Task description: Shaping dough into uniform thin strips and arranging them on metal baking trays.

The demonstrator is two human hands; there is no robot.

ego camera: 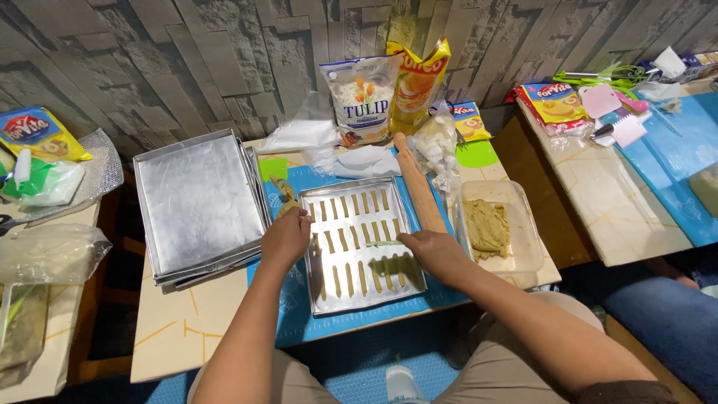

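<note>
A pale counter (172,329) with a blue mat (314,329) stands before a grey stone-pattern wall (187,60). My left grip (285,238) rests loose on the shiny metal tray (359,299); my right grip (432,251) pinches a thin dough strip (384,243).

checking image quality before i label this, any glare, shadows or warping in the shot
Head view: soft glare on the empty metal trays; the right hand casts a dark shadow over the dough strips in the baking tray; the left hand shades the tray's left edge; wide-angle lens bends the table edges; focus is sharp at centre, corners dim.
</note>
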